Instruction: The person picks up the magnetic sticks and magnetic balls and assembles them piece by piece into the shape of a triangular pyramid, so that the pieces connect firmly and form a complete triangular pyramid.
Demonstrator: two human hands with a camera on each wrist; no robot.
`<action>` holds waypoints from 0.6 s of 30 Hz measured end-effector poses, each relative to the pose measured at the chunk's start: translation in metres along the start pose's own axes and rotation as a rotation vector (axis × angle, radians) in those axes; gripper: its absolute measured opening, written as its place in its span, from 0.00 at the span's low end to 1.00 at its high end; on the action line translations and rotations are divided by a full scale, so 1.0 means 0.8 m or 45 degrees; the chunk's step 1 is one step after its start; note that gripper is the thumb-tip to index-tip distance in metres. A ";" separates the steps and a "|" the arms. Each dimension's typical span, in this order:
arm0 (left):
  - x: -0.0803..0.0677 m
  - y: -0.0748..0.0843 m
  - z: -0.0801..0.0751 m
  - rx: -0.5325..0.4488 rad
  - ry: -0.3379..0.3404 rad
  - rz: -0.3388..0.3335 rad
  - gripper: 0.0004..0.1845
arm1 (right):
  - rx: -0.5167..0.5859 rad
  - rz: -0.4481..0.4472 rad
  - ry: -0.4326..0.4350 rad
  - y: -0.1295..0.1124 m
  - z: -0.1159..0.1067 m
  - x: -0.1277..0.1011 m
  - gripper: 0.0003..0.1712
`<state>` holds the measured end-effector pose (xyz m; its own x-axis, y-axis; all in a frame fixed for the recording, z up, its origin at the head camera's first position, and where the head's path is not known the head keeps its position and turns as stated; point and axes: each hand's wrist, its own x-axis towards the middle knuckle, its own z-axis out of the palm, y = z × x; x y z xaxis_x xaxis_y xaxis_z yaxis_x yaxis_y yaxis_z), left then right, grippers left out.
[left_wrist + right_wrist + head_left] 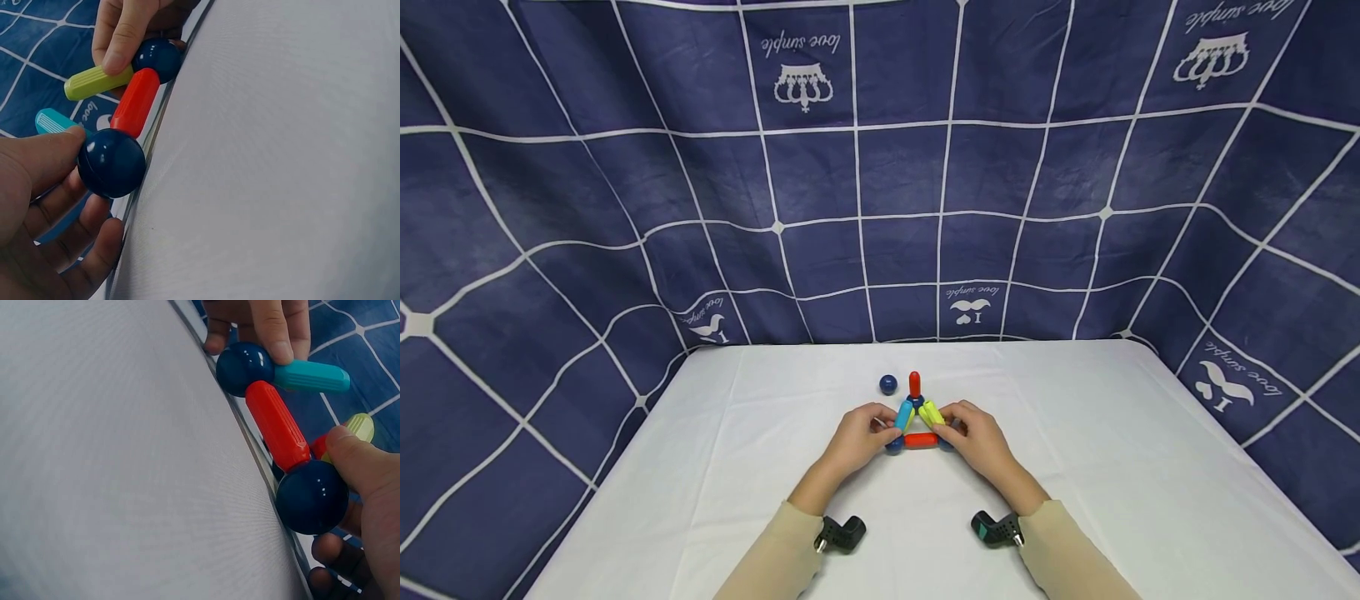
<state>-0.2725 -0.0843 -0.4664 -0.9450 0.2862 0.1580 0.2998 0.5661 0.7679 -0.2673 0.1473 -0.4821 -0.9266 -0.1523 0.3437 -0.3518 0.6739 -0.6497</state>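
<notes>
holding a triangle of plastic magnetic rods on the white desk [1075, 467] in the head view, left hand [857, 435] at the light-blue rod [903, 414], right hand [973, 437] at the yellow-green rod [931, 412], loose dark-blue ball [888, 384] behind | left wrist: left fingers [44, 156] curled, pinching a dark-blue corner ball [111, 162] joined to the red base rod [135, 104] | right wrist: right fingers [359, 459] curled, gripping the other dark-blue corner ball [311, 497]

Left hand [859, 433] and right hand [976, 437] curl inward, fingertips pinching, forearms converging

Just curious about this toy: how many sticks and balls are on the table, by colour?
Red plastic sticks: 2
Light blue plastic stick: 1
Yellow-green plastic stick: 1
Dark blue glossy balls: 4
Total: 8
</notes>
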 end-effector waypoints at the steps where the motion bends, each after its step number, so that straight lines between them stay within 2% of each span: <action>1: 0.000 0.000 0.000 -0.004 0.000 0.006 0.11 | 0.000 0.004 -0.001 0.000 0.000 0.000 0.10; 8: -0.002 -0.006 0.002 -0.038 0.000 -0.008 0.12 | 0.019 0.010 -0.022 0.003 0.000 0.000 0.11; 12: -0.003 -0.010 0.004 -0.062 0.002 0.008 0.12 | 0.087 0.032 -0.034 0.008 -0.003 0.004 0.12; 18: -0.003 -0.011 0.004 -0.093 0.008 0.012 0.12 | 0.204 0.122 -0.073 0.004 -0.017 0.029 0.13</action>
<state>-0.2725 -0.0874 -0.4755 -0.9431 0.2863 0.1691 0.2986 0.5057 0.8094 -0.2884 0.1553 -0.4669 -0.9613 -0.1368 0.2392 -0.2741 0.5642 -0.7788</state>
